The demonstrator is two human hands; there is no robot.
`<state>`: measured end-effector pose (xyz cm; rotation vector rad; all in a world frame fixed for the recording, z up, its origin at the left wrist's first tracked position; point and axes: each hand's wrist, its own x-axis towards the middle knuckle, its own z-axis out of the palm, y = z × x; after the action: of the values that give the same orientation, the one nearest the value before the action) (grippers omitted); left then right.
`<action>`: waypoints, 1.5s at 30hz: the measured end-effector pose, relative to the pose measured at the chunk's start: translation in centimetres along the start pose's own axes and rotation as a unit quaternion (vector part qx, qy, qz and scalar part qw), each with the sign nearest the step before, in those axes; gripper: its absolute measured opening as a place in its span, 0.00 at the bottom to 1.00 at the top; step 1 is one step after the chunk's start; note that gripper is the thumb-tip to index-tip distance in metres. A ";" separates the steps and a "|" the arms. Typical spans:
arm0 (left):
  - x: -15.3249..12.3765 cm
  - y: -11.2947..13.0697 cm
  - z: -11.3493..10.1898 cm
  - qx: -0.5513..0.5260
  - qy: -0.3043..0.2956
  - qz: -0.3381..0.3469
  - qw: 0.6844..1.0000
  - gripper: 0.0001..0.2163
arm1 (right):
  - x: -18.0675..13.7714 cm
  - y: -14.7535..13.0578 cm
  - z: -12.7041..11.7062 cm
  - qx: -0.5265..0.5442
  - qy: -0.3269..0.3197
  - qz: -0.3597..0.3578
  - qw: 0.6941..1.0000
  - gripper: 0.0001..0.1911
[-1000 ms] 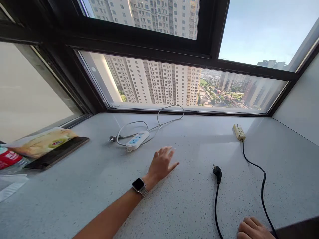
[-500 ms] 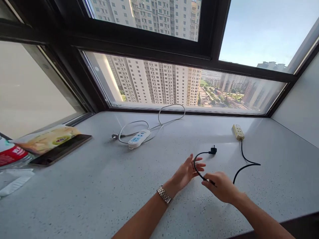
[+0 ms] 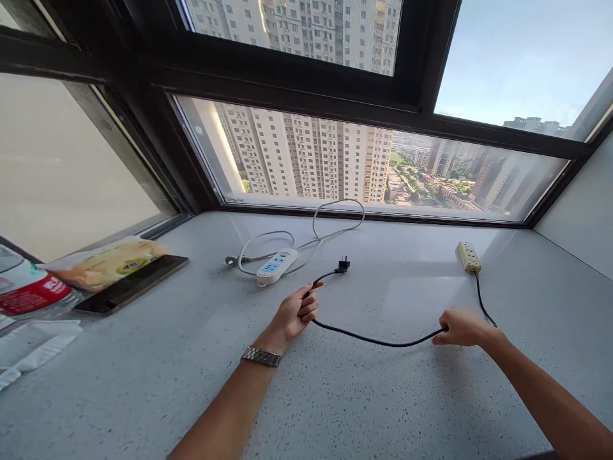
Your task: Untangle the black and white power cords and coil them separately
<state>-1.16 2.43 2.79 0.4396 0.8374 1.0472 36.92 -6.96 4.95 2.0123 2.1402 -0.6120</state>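
A black power cord (image 3: 368,338) runs between my hands and sags a little in the middle. My left hand (image 3: 297,312) is closed around it near the black plug (image 3: 343,264), whose prongs point up beyond my fingers. Farther right, my right hand (image 3: 462,328) grips the same cord, its fingers wrapped shut. From there the cord leads up to a yellowish power strip (image 3: 469,257) lying near the window. A white power strip (image 3: 276,266) with blue socket faces lies beyond my left hand, its grey cord (image 3: 330,236) loosely looped behind it.
On the left of the speckled white counter (image 3: 335,402) lie a dark phone (image 3: 131,284), a yellow-and-white soft packet (image 3: 112,262), a bottle with a red label (image 3: 36,294) and a white wrapper (image 3: 36,348). A dark window frame (image 3: 373,216) borders the back.
My left hand has closed on the cord near the plug and moved left with it. My right hand has moved right along the cord, so a length now stretches between both hands.
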 end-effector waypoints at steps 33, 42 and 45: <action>-2.3 -3.7 2.8 -0.141 -0.101 0.060 0.983 0.16 | 2.1 -8.4 3.4 0.038 0.125 -0.121 0.984 0.18; -1.9 -2.7 3.2 -0.154 -0.140 0.090 0.974 0.19 | 1.9 -3.1 0.3 0.196 0.026 0.014 0.980 0.25; -1.8 -2.4 3.0 -0.175 -0.116 0.104 0.972 0.16 | 2.4 -1.5 0.6 0.200 0.023 0.026 0.979 0.28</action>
<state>2.19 -0.05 3.70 0.3457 0.3913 1.2806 35.09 -5.05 3.80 2.2880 2.1140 -1.0717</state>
